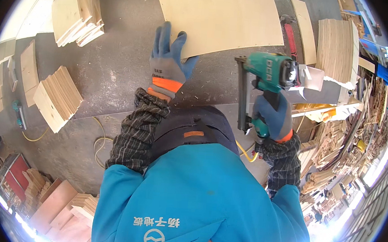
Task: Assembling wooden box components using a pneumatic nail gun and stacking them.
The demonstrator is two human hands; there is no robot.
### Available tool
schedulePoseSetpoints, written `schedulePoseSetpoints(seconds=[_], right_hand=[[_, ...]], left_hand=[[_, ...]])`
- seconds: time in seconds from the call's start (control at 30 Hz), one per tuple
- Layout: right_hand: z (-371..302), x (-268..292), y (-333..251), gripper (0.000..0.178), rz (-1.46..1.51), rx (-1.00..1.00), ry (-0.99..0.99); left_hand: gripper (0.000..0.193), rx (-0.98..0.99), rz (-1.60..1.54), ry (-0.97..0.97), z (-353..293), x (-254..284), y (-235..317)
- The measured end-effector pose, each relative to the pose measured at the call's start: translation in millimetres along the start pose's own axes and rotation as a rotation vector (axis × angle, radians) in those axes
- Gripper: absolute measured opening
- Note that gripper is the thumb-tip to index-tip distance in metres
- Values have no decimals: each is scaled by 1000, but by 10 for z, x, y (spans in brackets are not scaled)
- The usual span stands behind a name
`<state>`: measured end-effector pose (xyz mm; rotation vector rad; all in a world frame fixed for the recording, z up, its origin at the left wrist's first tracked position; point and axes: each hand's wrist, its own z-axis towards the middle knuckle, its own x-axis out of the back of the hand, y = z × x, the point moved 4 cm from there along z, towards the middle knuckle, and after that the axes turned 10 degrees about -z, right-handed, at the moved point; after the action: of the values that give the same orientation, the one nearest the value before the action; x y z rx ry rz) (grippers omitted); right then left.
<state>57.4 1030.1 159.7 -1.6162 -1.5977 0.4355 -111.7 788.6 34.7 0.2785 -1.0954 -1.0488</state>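
Note:
A pale plywood panel [223, 19] lies on the dark worktable in front of me. My left hand [171, 54], in a grey-blue glove with an orange cuff, is at the panel's near left corner. Its fingers are spread, two of them reaching past the left edge and the index finger and thumb about the corner. My right hand [273, 113], gloved alike, is wrapped round the handle of a green nail gun [267, 67]. The gun's long dark magazine stands to the left of that hand, its nose just short of the panel's near edge. A yellow hose [247, 156] hangs below.
Right of the panel lie a red-handled hammer [290, 38], a narrow wood strip [304, 30] and a tall stack of boards [336, 52]. Board stacks [60, 96] stand on the left, beside another nail gun [20, 115]. Small staples or scraps dot the dark worktable [117, 66].

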Motion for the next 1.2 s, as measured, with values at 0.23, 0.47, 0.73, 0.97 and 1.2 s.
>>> schedulePoseSetpoints(seconds=[0.23, 0.47, 0.73, 0.97, 1.2], right_hand=[[249, -297, -201, 38, -163, -16, -49], [353, -372, -241, 36, -226, 7, -45], [334, -391, -252, 38, -193, -9, -46], [271, -379, -322, 36, -118, -6, -15], [83, -519, -444, 24, -74, 6, -31]], left_hand=[[66, 6, -71, -97, 26, -138, -71], [65, -56, -139, -16, -13, -192, -149], [62, -57, -124, -22, 25, -154, -94], [65, -33, -105, -43, 7, -116, -113], [74, 16, -165, -178, -11, 25, -355]])
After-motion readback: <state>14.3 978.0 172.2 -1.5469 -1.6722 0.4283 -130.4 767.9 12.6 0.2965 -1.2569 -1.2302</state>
